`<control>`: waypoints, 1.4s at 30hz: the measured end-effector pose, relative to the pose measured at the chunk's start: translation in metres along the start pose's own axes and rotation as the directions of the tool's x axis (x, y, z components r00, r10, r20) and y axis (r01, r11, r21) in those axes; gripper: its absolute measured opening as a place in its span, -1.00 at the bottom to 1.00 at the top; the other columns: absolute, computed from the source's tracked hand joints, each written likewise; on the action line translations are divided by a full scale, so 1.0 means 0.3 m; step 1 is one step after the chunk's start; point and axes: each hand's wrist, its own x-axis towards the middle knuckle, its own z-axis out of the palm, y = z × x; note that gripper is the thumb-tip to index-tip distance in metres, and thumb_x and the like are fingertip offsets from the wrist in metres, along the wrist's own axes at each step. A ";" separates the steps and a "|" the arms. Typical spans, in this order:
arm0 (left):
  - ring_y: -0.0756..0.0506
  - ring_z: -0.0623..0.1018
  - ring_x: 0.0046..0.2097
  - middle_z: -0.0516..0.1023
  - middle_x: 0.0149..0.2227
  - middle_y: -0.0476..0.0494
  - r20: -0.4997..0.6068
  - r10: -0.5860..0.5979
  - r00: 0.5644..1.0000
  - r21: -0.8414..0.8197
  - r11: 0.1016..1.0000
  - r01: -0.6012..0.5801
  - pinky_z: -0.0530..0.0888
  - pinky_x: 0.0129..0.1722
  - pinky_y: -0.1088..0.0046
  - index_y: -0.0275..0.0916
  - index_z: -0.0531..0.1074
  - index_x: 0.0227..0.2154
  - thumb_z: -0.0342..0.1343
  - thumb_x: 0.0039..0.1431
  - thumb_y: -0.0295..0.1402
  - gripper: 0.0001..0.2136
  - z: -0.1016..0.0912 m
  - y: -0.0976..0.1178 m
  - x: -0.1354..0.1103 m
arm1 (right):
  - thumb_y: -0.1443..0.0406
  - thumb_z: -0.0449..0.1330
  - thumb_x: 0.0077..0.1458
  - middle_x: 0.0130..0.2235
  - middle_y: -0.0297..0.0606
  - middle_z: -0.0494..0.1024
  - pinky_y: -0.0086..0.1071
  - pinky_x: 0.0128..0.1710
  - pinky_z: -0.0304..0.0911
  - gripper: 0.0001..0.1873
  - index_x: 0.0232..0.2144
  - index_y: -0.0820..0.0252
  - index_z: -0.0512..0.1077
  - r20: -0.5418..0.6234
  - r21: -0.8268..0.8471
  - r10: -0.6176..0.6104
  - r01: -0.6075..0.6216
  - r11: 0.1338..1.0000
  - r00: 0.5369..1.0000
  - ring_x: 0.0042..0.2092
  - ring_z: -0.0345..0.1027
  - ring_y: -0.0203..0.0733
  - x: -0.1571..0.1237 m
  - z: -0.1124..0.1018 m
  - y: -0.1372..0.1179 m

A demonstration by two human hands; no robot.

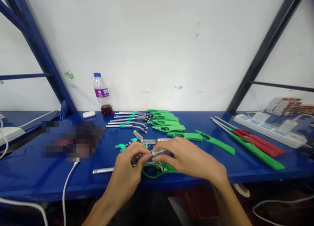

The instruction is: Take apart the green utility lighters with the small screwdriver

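My right hand (188, 157) pinches a small clear lighter fuel tank (160, 152) between thumb and fingers. At the tank's left end, the thumb and forefinger of my left hand (130, 167) are closed on its tip; any small part between them is hidden. Just below my hands lies a green lighter half-shell (152, 176) with thin wires across it. A metal lighter tube (103, 170) sticks out to the left from under my left hand. More clear tanks (148, 141) and teal triggers (121, 146) lie just beyond my fingers.
Metal tubes with wires (120, 125) and green shells (169, 128) lie in rows behind. Red and green lighters (257, 150) rest at the right beside a white power strip (270, 129). A drink bottle (101, 95) stands by the wall; a white cable (65, 190) hangs off the blue table's (80, 185) front edge.
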 end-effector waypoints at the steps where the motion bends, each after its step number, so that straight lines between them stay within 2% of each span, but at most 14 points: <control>1: -0.06 0.52 -0.29 0.58 -0.32 0.00 0.026 -0.003 1.000 0.008 1.000 0.003 0.39 -0.34 0.46 -0.13 0.53 -0.40 0.11 0.37 -0.32 -0.79 -0.011 -0.004 0.005 | 0.11 0.16 0.43 -0.27 -0.38 0.70 -0.36 -0.27 0.17 -0.77 -0.13 -0.01 0.60 -0.008 -0.006 -0.016 0.016 1.000 1.000 -0.28 0.52 -0.15 0.000 0.002 0.004; 4: -0.08 0.55 -0.26 0.61 -0.29 -0.01 0.021 0.025 0.999 0.149 0.988 -0.028 0.41 -0.25 0.42 -0.11 0.55 -0.36 0.10 0.37 -0.29 -0.81 -0.059 -0.032 0.024 | 0.04 0.13 0.43 -0.17 -0.30 0.67 -0.32 -0.20 0.22 -0.68 -0.11 -0.01 0.63 -0.070 -0.045 -0.028 0.025 0.999 0.997 -0.19 0.52 -0.11 -0.003 0.003 0.025; 6: -0.13 0.58 -0.20 0.64 -0.25 -0.04 -0.042 0.064 0.997 0.307 0.950 -0.048 0.40 -0.16 0.36 -0.12 0.57 -0.33 0.11 0.34 -0.23 -0.81 -0.105 -0.061 0.040 | 0.01 0.13 0.42 -0.07 -0.23 0.61 -0.30 -0.22 0.23 -0.65 -0.08 -0.01 0.64 -0.119 -0.107 0.015 -0.028 0.994 0.993 -0.18 0.50 -0.10 -0.005 0.003 0.045; 7: -0.16 0.59 -0.17 0.66 -0.21 -0.06 -0.036 0.055 0.998 0.363 0.931 -0.038 0.40 -0.15 0.34 -0.11 0.58 -0.31 0.11 0.33 -0.18 -0.80 -0.130 -0.076 0.048 | 0.02 0.15 0.41 -0.04 -0.20 0.58 -0.29 -0.25 0.23 -0.66 -0.06 -0.01 0.64 -0.128 -0.137 0.042 -0.059 0.989 0.991 -0.20 0.49 -0.10 -0.006 0.004 0.056; 9: -0.17 0.58 -0.27 0.68 -0.24 -0.06 0.008 -0.020 1.000 0.442 0.897 0.015 0.38 -0.26 0.33 -0.09 0.61 -0.31 0.11 0.29 -0.10 -0.75 -0.180 -0.103 0.062 | 0.06 0.22 0.37 -0.03 -0.18 0.55 -0.28 -0.27 0.23 -0.71 -0.05 0.02 0.64 -0.095 -0.169 0.074 -0.090 0.982 0.993 -0.21 0.48 -0.11 -0.002 0.005 0.078; 11: -0.17 0.57 -0.31 0.69 -0.24 -0.05 0.055 -0.091 0.994 0.486 0.872 0.053 0.36 -0.30 0.32 -0.06 0.63 -0.33 0.11 0.25 -0.05 -0.73 -0.222 -0.120 0.069 | 0.12 0.28 0.33 -0.10 -0.21 0.59 -0.28 -0.24 0.23 -0.77 -0.07 0.05 0.64 -0.033 -0.152 0.066 -0.071 0.986 0.997 -0.18 0.49 -0.08 0.006 0.009 0.093; 14: -0.18 0.55 -0.32 0.68 -0.27 -0.03 0.188 -0.142 0.972 0.500 0.865 0.030 0.36 -0.30 0.32 -0.02 0.64 -0.37 0.12 0.22 0.01 -0.71 -0.257 -0.122 0.066 | 0.12 0.33 0.29 -0.21 -0.28 0.66 -0.30 -0.24 0.21 -0.80 -0.12 0.05 0.64 0.004 -0.090 0.049 -0.048 0.995 0.999 -0.16 0.51 -0.08 0.026 0.016 0.102; 18: -0.18 0.56 -0.29 0.67 -0.27 -0.03 0.271 -0.220 0.937 0.535 0.844 0.043 0.37 -0.28 0.33 -0.02 0.63 -0.37 0.11 0.21 -0.03 -0.73 -0.257 -0.097 0.059 | 0.09 0.38 0.22 -0.39 -0.37 0.64 -0.33 -0.37 0.09 -0.79 -0.15 0.02 0.62 0.010 -0.075 0.091 -0.090 0.993 0.996 -0.32 0.47 -0.15 0.047 0.028 0.096; 22: -0.20 0.56 -0.28 0.67 -0.24 -0.05 0.272 -0.273 0.923 0.595 0.801 0.061 0.37 -0.28 0.32 -0.05 0.62 -0.36 0.08 0.21 -0.06 -0.73 -0.243 -0.075 0.061 | 0.07 0.36 0.24 -0.32 -0.30 0.68 -0.33 -0.34 0.12 -0.79 -0.20 0.03 0.65 -0.001 -0.080 0.085 -0.085 0.993 0.996 -0.26 0.52 -0.10 0.051 0.036 0.086; 26: -0.21 0.56 -0.28 0.67 -0.27 -0.08 0.254 -0.242 0.937 0.613 0.789 0.038 0.37 -0.30 0.32 -0.07 0.61 -0.34 0.05 0.26 -0.03 -0.69 -0.243 -0.081 0.060 | 0.08 0.32 0.28 -0.26 -0.30 0.70 -0.32 -0.30 0.16 -0.79 -0.21 0.03 0.66 -0.024 -0.095 0.075 -0.077 0.993 0.997 -0.21 0.55 -0.09 0.045 0.034 0.080; 30: -0.21 0.58 -0.27 0.68 -0.25 -0.09 0.235 -0.188 0.954 0.580 0.814 0.018 0.39 -0.29 0.34 -0.06 0.60 -0.32 0.02 0.31 -0.05 -0.69 -0.250 -0.100 0.056 | 0.08 0.29 0.31 -0.23 -0.28 0.70 -0.28 -0.24 0.21 -0.78 -0.20 0.04 0.65 -0.012 -0.096 0.060 -0.061 0.994 0.998 -0.16 0.55 -0.06 0.035 0.025 0.081; 38: -0.20 0.58 -0.36 0.65 -0.39 -0.07 0.208 -0.150 0.967 0.575 0.818 0.004 0.34 -0.45 0.39 -0.03 0.62 -0.42 0.19 0.22 -0.09 -0.79 -0.251 -0.105 0.055 | 0.17 0.26 0.34 -0.14 -0.25 0.68 -0.22 -0.16 0.24 -0.82 -0.15 0.06 0.64 0.026 -0.091 0.044 -0.042 0.995 0.999 -0.11 0.53 -0.04 0.029 0.024 0.088; 42: -0.19 0.58 -0.34 0.66 -0.34 -0.07 0.204 -0.144 0.968 0.573 0.820 0.001 0.36 -0.41 0.39 -0.04 0.60 -0.41 0.14 0.26 -0.06 -0.74 -0.254 -0.101 0.053 | 0.16 0.26 0.34 -0.16 -0.27 0.62 -0.26 -0.19 0.22 -0.83 -0.12 0.03 0.61 0.014 -0.104 0.038 -0.036 0.994 0.999 -0.13 0.48 -0.08 0.025 0.020 0.091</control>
